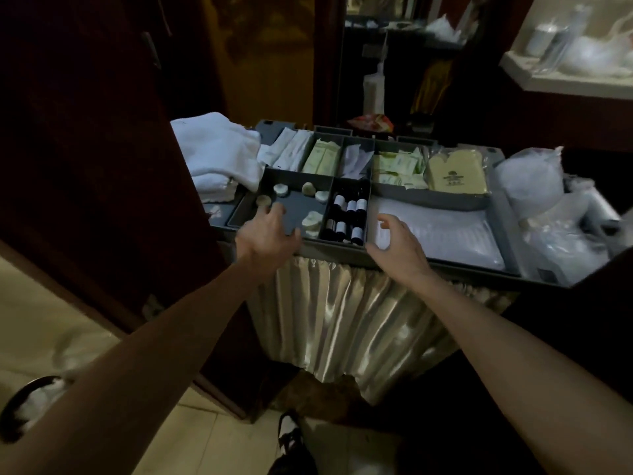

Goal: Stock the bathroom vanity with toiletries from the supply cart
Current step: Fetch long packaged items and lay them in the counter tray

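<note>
Forearms enter from the lower corners, with a dark shoe (pixel 291 443) partly cut off at the bottom edge. Left hand (pixel 270 231) hovers over the cart (pixel 455 268) compartment of round soaps (pixel 311 219), fingers spread and holding nothing; contact with the nearest soap cannot be told. Right hand (pixel 397 240) hangs at the near rim, just right of the small dark bottles (pixel 346 217), fingers loosely curled, thumb apart, empty. A satin curtain (pixel 342 320) hides the cart's lower part. Folded towels (pixel 219 156) are partly hidden by a dark door. Print on the yellow packets (pixel 455 174) is unreadable. Plastic bags (pixel 534 180) and the pale shelf (pixel 548 80) are blurred.
</note>
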`<state>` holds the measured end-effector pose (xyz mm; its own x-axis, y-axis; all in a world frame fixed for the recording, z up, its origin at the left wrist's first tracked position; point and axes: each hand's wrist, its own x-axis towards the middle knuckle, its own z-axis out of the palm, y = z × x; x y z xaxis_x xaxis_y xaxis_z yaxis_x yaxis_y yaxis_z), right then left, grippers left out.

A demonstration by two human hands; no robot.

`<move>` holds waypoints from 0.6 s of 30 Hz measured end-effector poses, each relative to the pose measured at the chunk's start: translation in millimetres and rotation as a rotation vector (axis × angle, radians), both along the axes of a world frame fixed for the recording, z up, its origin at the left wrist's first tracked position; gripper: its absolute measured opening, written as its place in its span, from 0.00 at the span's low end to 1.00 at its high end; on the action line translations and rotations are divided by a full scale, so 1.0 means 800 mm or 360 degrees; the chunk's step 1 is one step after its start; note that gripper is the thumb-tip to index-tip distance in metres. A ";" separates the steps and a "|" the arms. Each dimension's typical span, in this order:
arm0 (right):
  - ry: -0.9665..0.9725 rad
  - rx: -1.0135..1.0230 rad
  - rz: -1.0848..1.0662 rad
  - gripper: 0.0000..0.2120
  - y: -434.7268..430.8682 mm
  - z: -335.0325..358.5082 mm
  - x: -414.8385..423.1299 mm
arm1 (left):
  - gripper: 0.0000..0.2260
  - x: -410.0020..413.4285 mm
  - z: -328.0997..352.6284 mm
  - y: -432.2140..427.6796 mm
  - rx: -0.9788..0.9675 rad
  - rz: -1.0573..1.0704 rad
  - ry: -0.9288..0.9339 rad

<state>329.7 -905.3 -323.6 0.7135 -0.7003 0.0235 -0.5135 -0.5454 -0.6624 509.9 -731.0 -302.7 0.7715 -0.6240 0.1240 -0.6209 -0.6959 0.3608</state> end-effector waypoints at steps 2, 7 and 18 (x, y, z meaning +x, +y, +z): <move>0.0003 -0.0047 -0.0034 0.25 -0.024 0.003 0.029 | 0.20 0.034 -0.003 -0.023 -0.0068 -0.0004 -0.0008; 0.0032 -0.0148 -0.0034 0.26 -0.068 0.010 0.107 | 0.16 0.114 -0.014 -0.071 -0.0267 0.0044 0.0001; 0.0074 -0.0102 0.0063 0.21 -0.111 0.009 0.223 | 0.17 0.195 -0.034 -0.145 -0.0307 0.0033 0.0075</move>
<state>507.8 -994.4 -316.7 0.7421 -0.6695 0.0334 -0.5200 -0.6064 -0.6016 666.1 -847.3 -329.8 0.7916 -0.5762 0.2033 -0.5866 -0.6233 0.5172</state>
